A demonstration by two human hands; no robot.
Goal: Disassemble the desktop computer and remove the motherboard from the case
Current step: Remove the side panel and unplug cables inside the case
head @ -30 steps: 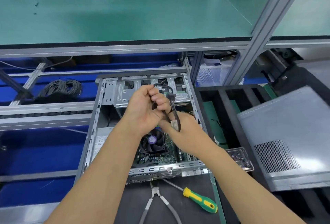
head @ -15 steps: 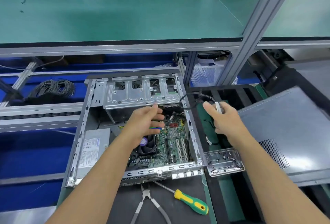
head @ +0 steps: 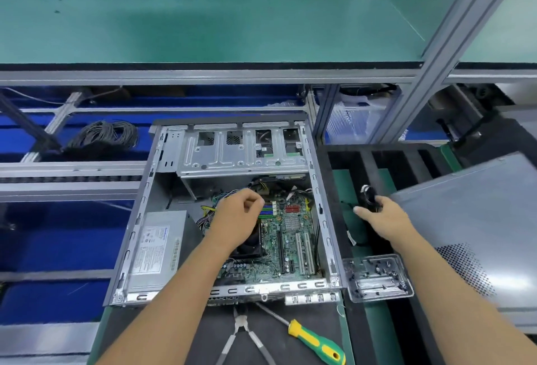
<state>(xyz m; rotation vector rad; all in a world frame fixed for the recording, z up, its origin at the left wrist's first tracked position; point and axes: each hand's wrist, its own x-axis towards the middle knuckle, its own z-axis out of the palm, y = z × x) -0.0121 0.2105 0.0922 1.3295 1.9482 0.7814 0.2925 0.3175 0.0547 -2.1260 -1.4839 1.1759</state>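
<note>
Carried cable (head: pixel 369 196) right of case (head: pixel 327 219) in right grip (head: pixel 380 219), left (head: pixel 236 216) loosely curled, empty over motherboard (head: pixel 290 245); best dropped clear, remaining plugs freed straight.

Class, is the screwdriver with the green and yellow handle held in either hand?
No. The screwdriver lies on the mat in front of the case, untouched.

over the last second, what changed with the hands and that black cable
Both hands held the black cable over the case. The left hand let go and dropped toward the motherboard, fingers loosely curled. The right hand carried the cable rightward out of the case, lowering it beside it. Pliers, screwdriver and case stayed put.
</note>
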